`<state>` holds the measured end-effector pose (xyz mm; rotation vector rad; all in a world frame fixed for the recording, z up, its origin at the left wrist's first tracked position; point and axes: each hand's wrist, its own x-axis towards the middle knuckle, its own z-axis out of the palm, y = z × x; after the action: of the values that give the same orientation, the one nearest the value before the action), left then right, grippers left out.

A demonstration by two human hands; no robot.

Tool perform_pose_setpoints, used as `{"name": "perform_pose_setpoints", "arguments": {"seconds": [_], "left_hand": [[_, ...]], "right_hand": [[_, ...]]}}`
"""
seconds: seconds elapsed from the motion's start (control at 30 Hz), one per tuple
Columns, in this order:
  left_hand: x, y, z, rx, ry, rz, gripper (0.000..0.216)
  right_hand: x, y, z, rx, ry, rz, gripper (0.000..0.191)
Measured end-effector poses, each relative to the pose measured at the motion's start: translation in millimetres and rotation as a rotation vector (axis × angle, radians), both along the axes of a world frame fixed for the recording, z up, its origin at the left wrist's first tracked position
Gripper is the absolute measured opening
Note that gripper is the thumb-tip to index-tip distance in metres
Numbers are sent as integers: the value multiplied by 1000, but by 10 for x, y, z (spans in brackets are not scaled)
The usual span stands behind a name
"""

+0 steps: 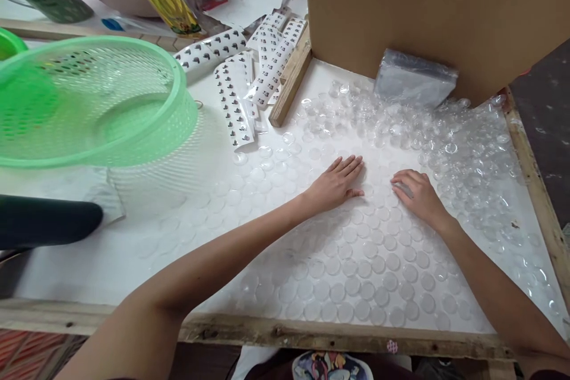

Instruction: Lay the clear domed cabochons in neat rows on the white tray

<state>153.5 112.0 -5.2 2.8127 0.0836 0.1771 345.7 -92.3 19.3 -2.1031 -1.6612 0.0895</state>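
Many small clear round discs [389, 281] lie flat in close rows on the white tabletop [66, 285]. My left hand [338, 181] rests palm down among them, its fingers stretched out and the thumb apart. To its right, my right hand [416, 190] has curved fingers with the thumb and fingertips drawn together in a pinch. What appears to be a clear disc is at those fingertips, though its outline is faint. Beyond and to the right of my right hand, more clear discs [449, 148] are heaped loosely.
A green mesh basket [178, 71] stands at the left, near a dark rounded object [48, 221]. Printed sticker sheets [234, 107] lie behind, beside a wooden strip [289, 86]. A cardboard box [423, 6] and a plastic-wrapped pack [414, 80] are at the back. A wooden rim [249, 331] edges the table.
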Motion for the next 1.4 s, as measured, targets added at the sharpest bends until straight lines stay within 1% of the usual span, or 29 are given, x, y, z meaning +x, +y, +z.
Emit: {"name": "perform_pose_setpoints", "arguments": {"seconds": [0.07, 0.17, 0.33, 0.5, 0.63, 0.73, 0.83, 0.93, 1.0, 1.1, 1.2, 1.4], "left_hand": [[-41, -38, -21, 3, 1, -3, 81], [-68, -71, -42, 7, -5, -4, 88], [-93, -96, -62, 3, -23, 5, 91], [-113, -102, -56, -19, -24, 5, 91], [-135, -115, 18, -59, -15, 15, 92], [-209, -137, 123, -101, -14, 28, 89], [-356, -150, 229, -143, -17, 57, 85], [-547, -139, 289, -178, -16, 104, 81], [-676, -123, 295, -190, -14, 137, 79], [-847, -109, 257, -179, -14, 183, 77], [-980, -131, 173, -132, -16, 197, 78], [-1111, -250, -24, -25, -1, 139, 89]], "right_hand": [[-30, -45, -35, 51, -7, 1, 13], [-56, -103, -90, 117, -38, -35, 14], [-54, -149, -170, 99, -76, -57, 13], [15, -120, -162, 137, -84, -118, 13], [134, 31, -117, 172, -77, -141, 16], [200, 187, -107, 136, -76, -66, 22], [230, 300, -125, 86, -69, -12, 23], [249, 340, -152, 72, -53, -24, 23], [265, 343, -162, 85, -23, -44, 23], [300, 356, -159, 102, 54, -77, 25], [340, 391, -156, 101, 108, -102, 26], [308, 398, -205, 134, 15, -140, 20]]}}
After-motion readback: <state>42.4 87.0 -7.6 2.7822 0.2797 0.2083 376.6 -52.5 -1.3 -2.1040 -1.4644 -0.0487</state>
